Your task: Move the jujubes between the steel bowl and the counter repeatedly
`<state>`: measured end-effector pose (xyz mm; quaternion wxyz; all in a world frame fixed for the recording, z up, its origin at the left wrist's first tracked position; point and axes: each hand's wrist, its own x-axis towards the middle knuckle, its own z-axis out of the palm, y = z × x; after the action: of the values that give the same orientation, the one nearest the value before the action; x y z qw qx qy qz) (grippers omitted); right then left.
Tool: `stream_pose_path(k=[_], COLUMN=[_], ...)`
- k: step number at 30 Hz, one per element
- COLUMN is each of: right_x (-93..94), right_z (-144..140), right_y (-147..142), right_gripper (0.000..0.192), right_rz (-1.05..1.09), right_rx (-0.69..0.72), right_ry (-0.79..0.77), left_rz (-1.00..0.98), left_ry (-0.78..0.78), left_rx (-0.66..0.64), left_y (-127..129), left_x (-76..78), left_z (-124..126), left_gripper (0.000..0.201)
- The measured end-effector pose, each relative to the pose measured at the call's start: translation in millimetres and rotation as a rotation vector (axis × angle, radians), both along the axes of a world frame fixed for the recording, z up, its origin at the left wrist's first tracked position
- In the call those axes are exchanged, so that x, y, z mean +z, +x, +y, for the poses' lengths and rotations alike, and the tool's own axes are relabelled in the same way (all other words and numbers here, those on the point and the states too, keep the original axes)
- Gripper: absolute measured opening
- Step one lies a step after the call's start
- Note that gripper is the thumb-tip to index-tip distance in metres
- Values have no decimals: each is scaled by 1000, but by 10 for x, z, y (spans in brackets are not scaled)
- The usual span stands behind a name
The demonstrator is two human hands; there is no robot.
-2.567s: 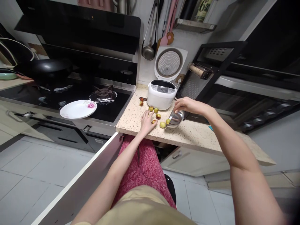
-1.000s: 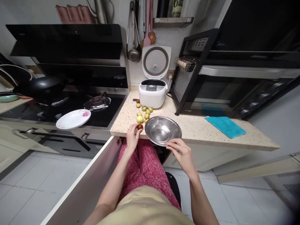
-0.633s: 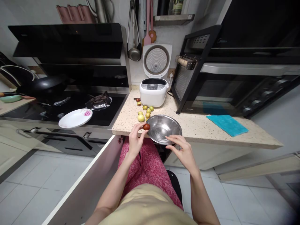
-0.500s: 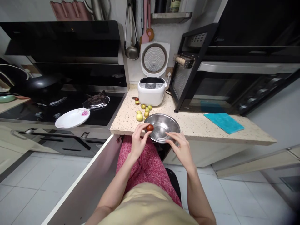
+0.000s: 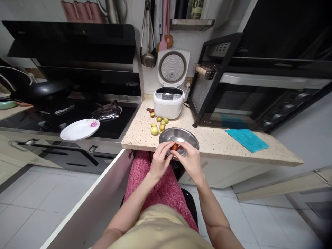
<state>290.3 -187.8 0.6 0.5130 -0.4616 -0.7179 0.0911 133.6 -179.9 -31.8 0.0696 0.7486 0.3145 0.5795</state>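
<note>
A small reddish-brown jujube (image 5: 175,147) is pinched between the fingertips of both hands. My left hand (image 5: 161,162) grips it from the left, and my right hand (image 5: 191,162) touches it from the other side. Both hands are held over the near part of a shiny metal bowl (image 5: 178,134) at the counter's front edge, hiding much of its inside. Several yellow-green jujubes (image 5: 154,130) lie loose on the counter behind and left of the bowl. Farther back, beside the rice cooker, are a couple of redder ones (image 5: 152,114).
A white rice cooker (image 5: 168,105) stands behind the fruit with its lid up. To the left, a white plate (image 5: 77,130) rests at the front of the stove. The oven (image 5: 249,100) and a blue cloth (image 5: 247,140) are on the right. A cabinet door (image 5: 95,192) hangs open beside my legs.
My right hand has moved left from the bowl to the jujube. My left hand has brought the jujube rightward over the bowl, so both hands now meet on it.
</note>
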Motion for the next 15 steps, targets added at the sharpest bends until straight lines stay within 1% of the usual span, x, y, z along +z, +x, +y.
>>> stream_pose_path(k=[2, 5, 7, 10, 12, 15], right_x=[-7, -21, -23, -16, -11, -13], right_z=[122, 349, 489, 639, 702, 767], right_y=[57, 187, 272, 356, 374, 362], right_gripper=[27, 28, 29, 23, 19, 17], right_rz=[-31, -143, -257, -456, -536, -572], right_rx=[-9, -68, -81, -66, -62, -73], right_ry=[-25, -100, -184, -283, -304, -305], left_rz=[4, 8, 2, -15, -21, -26], left_ry=[-23, -61, -82, -111, -122, -130], left_rx=[1, 11, 29, 51, 51, 49], left_y=[-10, -45, -75, -118, -137, -157], left_x=[-16, -35, -49, -67, -76, -83], left_z=[27, 48, 44, 30, 26, 32], left_gripper=[43, 41, 36, 30, 28, 27])
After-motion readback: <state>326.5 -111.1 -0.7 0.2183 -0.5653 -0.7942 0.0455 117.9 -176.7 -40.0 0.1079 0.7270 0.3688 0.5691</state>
